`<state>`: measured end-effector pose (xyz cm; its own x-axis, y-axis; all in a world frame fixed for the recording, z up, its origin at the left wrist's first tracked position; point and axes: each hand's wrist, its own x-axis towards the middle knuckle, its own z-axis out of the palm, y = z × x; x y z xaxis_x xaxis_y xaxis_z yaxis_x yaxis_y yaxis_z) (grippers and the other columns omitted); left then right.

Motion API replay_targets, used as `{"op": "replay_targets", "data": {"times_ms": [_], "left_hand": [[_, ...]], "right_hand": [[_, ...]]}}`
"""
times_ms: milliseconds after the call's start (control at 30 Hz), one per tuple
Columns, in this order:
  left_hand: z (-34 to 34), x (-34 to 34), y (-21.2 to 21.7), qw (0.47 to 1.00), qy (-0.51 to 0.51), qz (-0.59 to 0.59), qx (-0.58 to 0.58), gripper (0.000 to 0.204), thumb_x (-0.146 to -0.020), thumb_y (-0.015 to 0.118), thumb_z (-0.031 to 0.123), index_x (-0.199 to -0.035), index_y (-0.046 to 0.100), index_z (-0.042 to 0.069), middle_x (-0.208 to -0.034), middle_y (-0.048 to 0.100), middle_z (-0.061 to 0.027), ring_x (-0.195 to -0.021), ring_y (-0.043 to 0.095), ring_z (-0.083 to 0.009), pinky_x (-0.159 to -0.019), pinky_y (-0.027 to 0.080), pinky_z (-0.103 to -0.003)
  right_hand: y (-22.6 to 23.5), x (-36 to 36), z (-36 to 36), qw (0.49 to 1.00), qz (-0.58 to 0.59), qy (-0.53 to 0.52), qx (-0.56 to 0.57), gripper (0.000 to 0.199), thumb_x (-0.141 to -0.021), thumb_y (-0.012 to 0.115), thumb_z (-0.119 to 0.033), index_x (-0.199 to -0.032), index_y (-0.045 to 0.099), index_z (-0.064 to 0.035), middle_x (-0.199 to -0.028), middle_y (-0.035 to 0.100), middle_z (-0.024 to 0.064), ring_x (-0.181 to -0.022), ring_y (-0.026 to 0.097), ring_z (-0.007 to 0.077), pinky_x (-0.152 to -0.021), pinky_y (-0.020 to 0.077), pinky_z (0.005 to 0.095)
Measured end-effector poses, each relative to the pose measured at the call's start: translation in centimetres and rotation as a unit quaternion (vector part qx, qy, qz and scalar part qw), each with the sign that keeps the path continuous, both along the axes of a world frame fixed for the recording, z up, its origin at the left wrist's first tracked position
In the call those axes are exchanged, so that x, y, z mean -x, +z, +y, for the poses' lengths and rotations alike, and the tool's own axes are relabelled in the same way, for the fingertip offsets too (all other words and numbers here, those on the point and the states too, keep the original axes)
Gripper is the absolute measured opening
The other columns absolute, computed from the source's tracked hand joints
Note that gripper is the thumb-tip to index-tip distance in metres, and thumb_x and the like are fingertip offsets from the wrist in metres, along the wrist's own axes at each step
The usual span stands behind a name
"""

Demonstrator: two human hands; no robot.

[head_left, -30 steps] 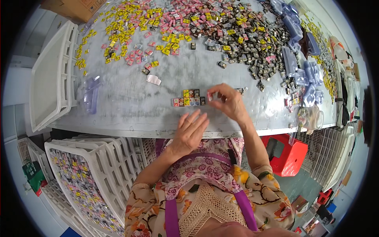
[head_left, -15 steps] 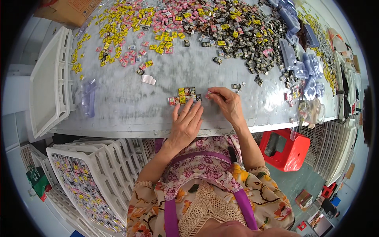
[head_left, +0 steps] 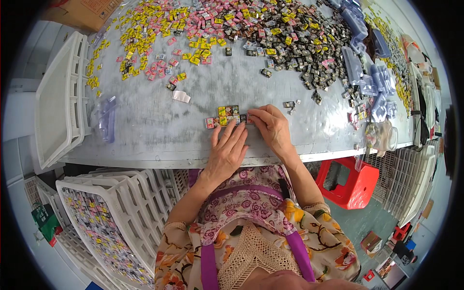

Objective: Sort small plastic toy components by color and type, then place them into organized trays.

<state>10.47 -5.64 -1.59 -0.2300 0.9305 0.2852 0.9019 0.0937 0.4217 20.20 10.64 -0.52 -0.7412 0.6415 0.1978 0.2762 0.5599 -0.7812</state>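
Observation:
A small cluster of packets, yellow, black and pink, lies in two close rows near the table's front edge. My left hand rests flat with fingers spread, its fingertips touching the front row. At the right end of that row, my right hand pinches a small pink packet between thumb and forefinger, right beside a black one. The fingers partly cover the pink packet. A loose black packet lies to the right, beyond my right hand.
Heaps of yellow packets, pink packets and black packets spread across the table's far side. Clear plastic trays stand at the right, another at the left. White crates lean below; a red stool stands right.
My right hand has moved left and slightly nearer, bringing the pink packet against the row's right end. My left hand stays in place.

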Motion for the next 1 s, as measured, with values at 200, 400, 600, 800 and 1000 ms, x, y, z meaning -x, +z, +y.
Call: {"op": "replay_targets", "data": {"times_ms": [200, 400, 600, 800, 1000], "left_hand": [[0.1, 0.0, 0.2, 1.0, 0.005, 0.003, 0.002, 0.043, -0.085, 0.071, 0.016, -0.123, 0.063, -0.003, -0.137, 0.057, -0.0126, -0.138, 0.043, -0.0288, -0.114, 0.026, -0.052], [0.1, -0.2, -0.1, 1.0, 0.003, 0.007, -0.003, 0.039, -0.085, 0.071, 0.015, -0.119, 0.065, -0.003, -0.136, 0.057, -0.0129, -0.139, 0.043, -0.029, -0.115, 0.027, -0.052], [0.1, 0.9, 1.1, 0.999, -0.005, -0.002, -0.033, 0.041, -0.083, 0.073, 0.013, -0.12, 0.065, 0.0, -0.138, 0.056, -0.0128, -0.134, 0.048, -0.0304, -0.113, 0.029, -0.052], [-0.6, 4.7, 1.8, 0.973, 0.184, -0.131, -0.048, 0.067, -0.077, 0.079, 0.009, -0.137, 0.052, 0.004, -0.132, 0.055, -0.0168, -0.12, 0.052, -0.0352, -0.103, 0.04, -0.047], [-0.9, 5.1, 1.1, 0.976, 0.174, -0.129, 0.01, 0.085, -0.069, 0.085, 0.011, -0.144, 0.045, 0.007, -0.13, 0.052, -0.0169, -0.115, 0.049, -0.0371, -0.1, 0.042, -0.046]], "right_hand": [[-0.9, -0.5, -0.4, 0.989, -0.006, 0.044, -0.143, 0.029, -0.081, 0.071, -0.002, -0.11, 0.072, -0.0071, -0.101, 0.064, 0.0084, -0.086, 0.064, 0.0249, -0.066, 0.0542, 0.0329], [0.3, -1.6, -1.5, 0.954, -0.105, 0.099, -0.263, 0.047, -0.077, 0.071, -0.004, -0.124, 0.063, -0.0042, -0.133, 0.054, 0.0103, -0.11, 0.056, 0.0276, -0.085, 0.0528, 0.0372], [0.9, -1.7, 1.9, 0.983, -0.021, 0.142, -0.117, 0.061, -0.076, 0.076, -0.009, -0.133, 0.055, -0.0028, -0.137, 0.055, 0.0119, -0.11, 0.055, 0.0337, -0.092, 0.0497, 0.0407], [0.5, -1.1, 1.1, 0.978, -0.035, 0.17, -0.119, 0.072, -0.071, 0.081, -0.013, -0.136, 0.053, -0.0035, -0.131, 0.058, 0.0133, -0.11, 0.055, 0.0342, -0.095, 0.0478, 0.0416], [0.6, -0.2, 1.5, 0.976, -0.008, 0.187, -0.113, 0.072, -0.069, 0.082, -0.01, -0.135, 0.055, -0.0061, -0.122, 0.06, 0.0123, -0.103, 0.059, 0.0308, -0.09, 0.051, 0.0388]]}}
